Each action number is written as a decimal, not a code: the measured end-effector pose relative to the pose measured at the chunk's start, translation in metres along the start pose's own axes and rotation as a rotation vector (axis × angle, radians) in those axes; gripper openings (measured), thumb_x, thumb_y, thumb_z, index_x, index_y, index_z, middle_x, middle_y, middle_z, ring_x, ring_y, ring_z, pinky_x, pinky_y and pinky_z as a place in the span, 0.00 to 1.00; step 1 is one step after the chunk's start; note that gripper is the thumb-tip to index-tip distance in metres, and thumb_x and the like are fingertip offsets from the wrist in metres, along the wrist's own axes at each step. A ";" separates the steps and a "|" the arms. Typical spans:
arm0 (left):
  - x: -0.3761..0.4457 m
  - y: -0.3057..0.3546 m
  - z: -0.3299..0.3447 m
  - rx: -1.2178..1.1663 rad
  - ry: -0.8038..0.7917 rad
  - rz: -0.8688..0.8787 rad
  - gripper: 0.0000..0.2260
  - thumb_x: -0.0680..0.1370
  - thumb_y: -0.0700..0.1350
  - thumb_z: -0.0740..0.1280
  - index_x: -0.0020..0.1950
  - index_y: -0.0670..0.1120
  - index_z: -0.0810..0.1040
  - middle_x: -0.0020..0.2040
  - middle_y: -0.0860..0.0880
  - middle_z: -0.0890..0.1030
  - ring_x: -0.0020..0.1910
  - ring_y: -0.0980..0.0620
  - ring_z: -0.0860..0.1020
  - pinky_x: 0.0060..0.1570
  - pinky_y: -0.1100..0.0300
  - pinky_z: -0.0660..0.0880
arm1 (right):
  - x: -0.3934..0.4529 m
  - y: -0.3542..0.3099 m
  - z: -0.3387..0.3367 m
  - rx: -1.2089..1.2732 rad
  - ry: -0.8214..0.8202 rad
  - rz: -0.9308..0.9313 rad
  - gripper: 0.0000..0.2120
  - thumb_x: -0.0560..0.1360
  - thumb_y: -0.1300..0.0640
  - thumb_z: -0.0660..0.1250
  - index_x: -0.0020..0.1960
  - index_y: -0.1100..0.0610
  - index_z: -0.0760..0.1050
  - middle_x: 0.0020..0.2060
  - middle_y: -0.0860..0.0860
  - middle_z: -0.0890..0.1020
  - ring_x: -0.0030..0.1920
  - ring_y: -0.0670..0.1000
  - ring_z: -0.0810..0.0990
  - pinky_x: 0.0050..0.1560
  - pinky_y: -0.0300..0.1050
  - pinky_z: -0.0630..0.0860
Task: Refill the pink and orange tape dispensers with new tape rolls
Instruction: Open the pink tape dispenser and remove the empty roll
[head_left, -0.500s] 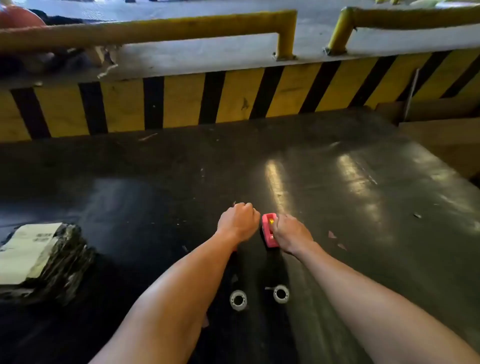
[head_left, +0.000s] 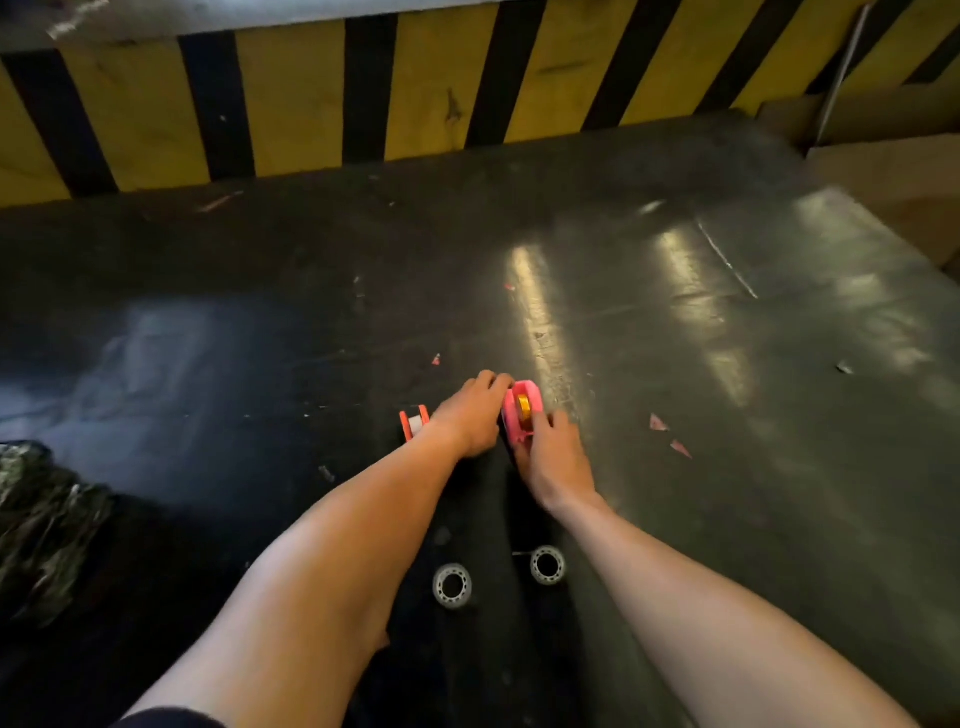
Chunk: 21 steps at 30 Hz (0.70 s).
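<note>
The pink tape dispenser (head_left: 522, 413) stands on the dark floor with a yellow-orange roll seated in it. My right hand (head_left: 550, 460) grips its near end. My left hand (head_left: 475, 415) rests against its left side, fingers curled at the front top. Just left of my left wrist sits the orange tape dispenser (head_left: 414, 422), with a white roll in it, touched by neither hand. Two spent clear tape cores (head_left: 453, 585) (head_left: 547, 565) lie on the floor between my forearms.
A yellow-and-black striped wall (head_left: 415, 93) runs across the far side. A crumpled dark plastic package (head_left: 47, 525) lies at the left edge. Cardboard boxes (head_left: 893, 156) stand far right. Small pink scraps (head_left: 667, 434) dot the floor to the right.
The head view has tilted down and closer. My left hand has shifted right onto the pink dispenser, which uncovers the orange dispenser beside my wrist.
</note>
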<state>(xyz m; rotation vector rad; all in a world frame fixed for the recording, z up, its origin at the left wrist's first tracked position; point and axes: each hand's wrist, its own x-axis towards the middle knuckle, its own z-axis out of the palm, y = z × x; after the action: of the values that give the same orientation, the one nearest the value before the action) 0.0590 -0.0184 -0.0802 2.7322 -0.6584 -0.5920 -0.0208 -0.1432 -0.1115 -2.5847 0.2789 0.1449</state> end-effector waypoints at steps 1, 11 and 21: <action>0.003 0.000 0.000 -0.005 -0.006 0.009 0.32 0.76 0.36 0.69 0.78 0.46 0.61 0.76 0.44 0.65 0.73 0.42 0.68 0.69 0.44 0.71 | 0.001 0.002 0.000 -0.009 0.001 -0.005 0.22 0.79 0.49 0.62 0.70 0.59 0.67 0.57 0.58 0.72 0.55 0.61 0.73 0.50 0.54 0.74; -0.004 -0.004 0.010 0.093 -0.129 0.032 0.33 0.77 0.50 0.72 0.79 0.52 0.61 0.70 0.43 0.69 0.64 0.42 0.75 0.62 0.47 0.76 | 0.004 0.036 -0.026 -0.052 -0.175 -0.235 0.10 0.73 0.62 0.66 0.53 0.62 0.77 0.52 0.58 0.77 0.53 0.62 0.76 0.54 0.51 0.73; -0.051 0.011 0.056 -0.077 -0.085 0.044 0.29 0.72 0.47 0.75 0.69 0.42 0.70 0.65 0.43 0.72 0.63 0.43 0.75 0.63 0.51 0.72 | -0.027 0.050 -0.042 -0.027 -0.280 -0.343 0.11 0.73 0.61 0.66 0.55 0.59 0.77 0.51 0.58 0.80 0.53 0.59 0.79 0.53 0.45 0.72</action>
<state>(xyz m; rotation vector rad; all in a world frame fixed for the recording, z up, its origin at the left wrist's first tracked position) -0.0117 -0.0119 -0.1095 2.6263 -0.6986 -0.7115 -0.0561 -0.2025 -0.0969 -2.5527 -0.2681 0.3806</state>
